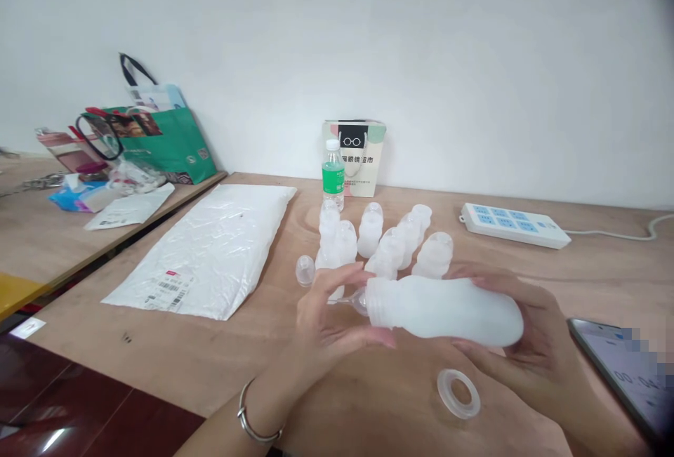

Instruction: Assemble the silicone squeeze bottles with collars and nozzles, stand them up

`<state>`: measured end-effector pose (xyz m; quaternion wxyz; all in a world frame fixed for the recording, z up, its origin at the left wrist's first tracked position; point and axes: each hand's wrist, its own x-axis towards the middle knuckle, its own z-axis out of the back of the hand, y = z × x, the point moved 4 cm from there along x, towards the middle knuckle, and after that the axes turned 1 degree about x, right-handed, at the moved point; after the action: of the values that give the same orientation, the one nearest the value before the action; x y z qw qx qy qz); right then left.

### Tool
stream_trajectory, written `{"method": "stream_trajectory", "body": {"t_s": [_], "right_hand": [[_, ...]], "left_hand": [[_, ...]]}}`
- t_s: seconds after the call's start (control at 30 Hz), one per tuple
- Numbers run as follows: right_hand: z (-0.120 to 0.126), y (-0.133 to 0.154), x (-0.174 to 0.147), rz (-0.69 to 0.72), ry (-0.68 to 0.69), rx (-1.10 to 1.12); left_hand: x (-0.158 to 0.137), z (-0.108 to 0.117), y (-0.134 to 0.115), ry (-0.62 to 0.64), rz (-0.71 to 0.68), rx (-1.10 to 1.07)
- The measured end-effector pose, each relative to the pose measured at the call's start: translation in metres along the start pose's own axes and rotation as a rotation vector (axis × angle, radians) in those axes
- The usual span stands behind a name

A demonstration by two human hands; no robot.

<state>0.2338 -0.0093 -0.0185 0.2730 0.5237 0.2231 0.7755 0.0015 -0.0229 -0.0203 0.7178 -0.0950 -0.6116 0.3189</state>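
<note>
A frosted white baby bottle (pixel 445 309) lies sideways between my two hands, above the table. My right hand (pixel 531 323) is wrapped round its base end. At the neck, the fingers and thumb of my left hand (pixel 337 313) close round the threaded rim, where a clear nipple (pixel 359 301) points left with a thin stem. A translucent collar ring (pixel 459 394) lies flat on the table below the bottle. Behind my hands stand several similar bottles (pixel 371 229), and a clear dome cap (pixel 305 270) sits at their left.
A white mailing bag (pixel 210 253) lies left on the wooden table. At the back stand a green-labelled water bottle (pixel 333 176) and a paper bag (pixel 363 169). A power strip (pixel 513 225) lies right, with a phone (pixel 621 373) at the right edge. Green shopping bag (pixel 179 141) sits far left.
</note>
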Motion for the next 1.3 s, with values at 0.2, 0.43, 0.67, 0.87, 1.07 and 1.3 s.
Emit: {"method": "stream_trajectory", "body": {"t_s": [0.2,0.43,0.67,0.87,1.07,1.3], "right_hand": [[-0.005,0.008,0.001,0.051,0.053,0.037],[-0.003,0.001,-0.007,0.005,-0.056,-0.085],[-0.015,0.003,-0.003,-0.095,-0.076,-0.025],[-0.019,0.006,-0.003,-0.055,-0.119,-0.008],[-0.018,0.003,-0.005,-0.092,-0.137,0.033],[-0.018,0.001,-0.005,-0.112,-0.126,0.082]], "left_hand": [[0.0,0.0,0.004,-0.056,-0.086,-0.146],[-0.005,-0.007,0.01,0.106,0.152,-0.343],[-0.006,-0.011,0.002,0.28,0.117,-0.464],[-0.008,-0.009,0.015,0.052,0.262,-0.475],[-0.009,-0.014,0.009,0.19,0.262,-0.546],[-0.011,-0.011,0.013,0.151,0.249,-0.477]]}}
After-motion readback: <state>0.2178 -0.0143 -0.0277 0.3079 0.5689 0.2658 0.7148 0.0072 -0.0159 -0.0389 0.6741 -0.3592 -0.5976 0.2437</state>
